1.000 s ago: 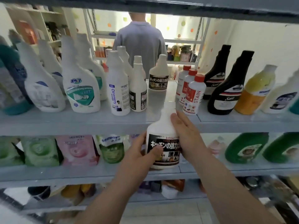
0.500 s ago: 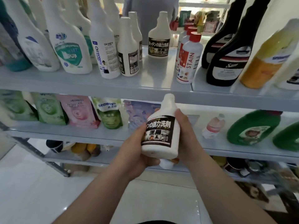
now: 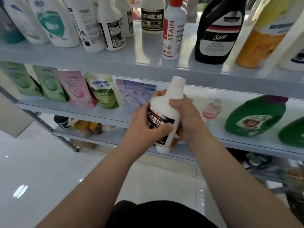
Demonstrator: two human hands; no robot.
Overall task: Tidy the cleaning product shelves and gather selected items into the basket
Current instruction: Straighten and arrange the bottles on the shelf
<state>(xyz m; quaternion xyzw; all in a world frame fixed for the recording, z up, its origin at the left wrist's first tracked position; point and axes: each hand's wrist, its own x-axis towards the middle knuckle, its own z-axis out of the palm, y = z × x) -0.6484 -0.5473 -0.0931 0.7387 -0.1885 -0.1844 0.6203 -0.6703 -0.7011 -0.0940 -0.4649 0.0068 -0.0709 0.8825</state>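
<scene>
A white bottle with a black Japanese-script label is held upright in front of the middle shelf, gripped by both hands. My left hand wraps the label from the left, its thumb across the front. My right hand curls round the bottle's right side and shoulder. A matching white bottle stands on the upper shelf behind a gap. No basket is in view.
The upper shelf carries white spray bottles, a red-capped STAIN bottle, a black bottle and a yellow one. Refill pouches, a small pink bottle and green jugs sit below. Glossy floor lies at left.
The bottle has come down from the upper shelf's edge to the level of the middle shelf. Both hands have closed more tightly round it, and the view has tilted downward.
</scene>
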